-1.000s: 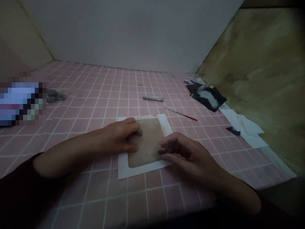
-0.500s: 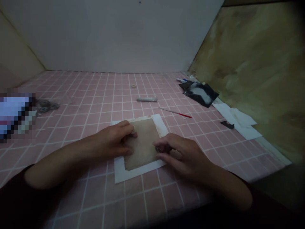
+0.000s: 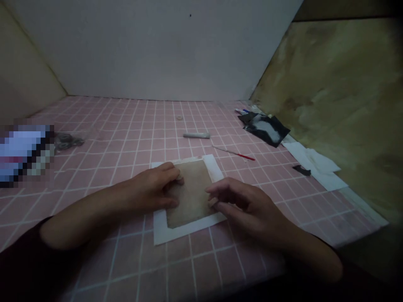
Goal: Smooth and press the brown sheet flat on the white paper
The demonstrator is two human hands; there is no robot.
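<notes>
A brown rectangular sheet [image 3: 192, 193] lies on a larger white sheet of paper [image 3: 185, 233], whose border shows along several sides. My left hand [image 3: 159, 184] rests at the left part of the brown sheet, thumb and fingers apart, fingertips touching its surface. At the right edge, my right hand [image 3: 242, 201] is curled, with thumb and fingers closing together low over the sheet. Whatever sits between those right fingertips is too small and dark to make out.
Beyond the sheets lie a grey tube [image 3: 197, 135], a thin tool with a red handle [image 3: 245, 157] and a small pale ring [image 3: 179, 118]. To the right are a black pouch [image 3: 266, 130], white papers [image 3: 315, 163] and a dark scrap [image 3: 301, 170]. A blurred-out device [image 3: 22, 151] stands left.
The view has shifted slightly, so everything sits a little lower and further right. My right fingers have moved a little at the sheet's edge; my left hand stays in place.
</notes>
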